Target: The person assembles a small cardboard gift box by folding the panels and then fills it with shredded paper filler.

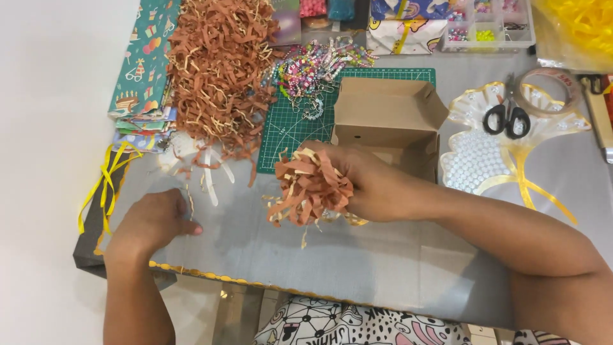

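Just in front of the open cardboard box (391,121), your right hand (373,185) fingers clamp a wad of brown paper shred (310,188) above the tabletop (357,255), while your left hand (153,220) pinches one stray strip (189,203).

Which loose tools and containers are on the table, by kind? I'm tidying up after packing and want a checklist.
Cardboard box: 1
Scissors: 1
Tape roll: 1
Cutting mat: 1
Clear bead organizer: 1
Total: 5

The right hand holds a bunch of brown paper shred; the left hand rests on the table.
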